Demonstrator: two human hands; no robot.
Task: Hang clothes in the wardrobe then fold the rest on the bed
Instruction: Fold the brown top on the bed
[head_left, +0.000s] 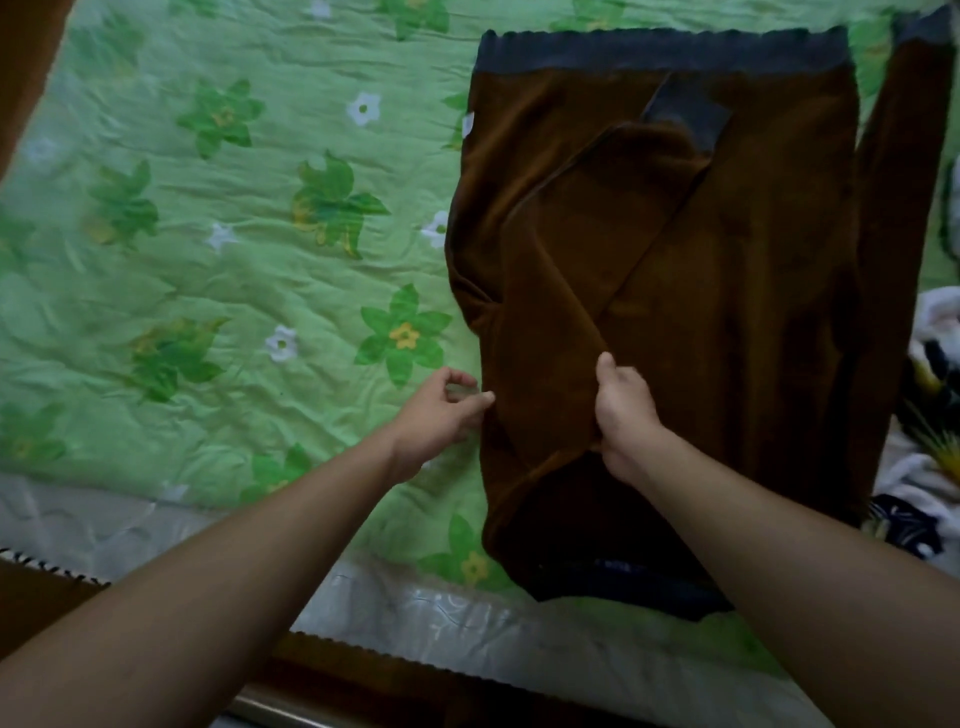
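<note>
Green flowered bedsheet is lying under a brown garment, whose grey band is at its far end. Patterned cloth is lying just right of the garment. The right hand is gripping a fold near the garment's middle. The left hand, fingers curled, is touching the garment's left edge; I cannot tell whether it is pinching it.

Both forearms are being stretched forward, the left hand being held with fingers curled, the right hand being clenched on the brown garment.
</note>
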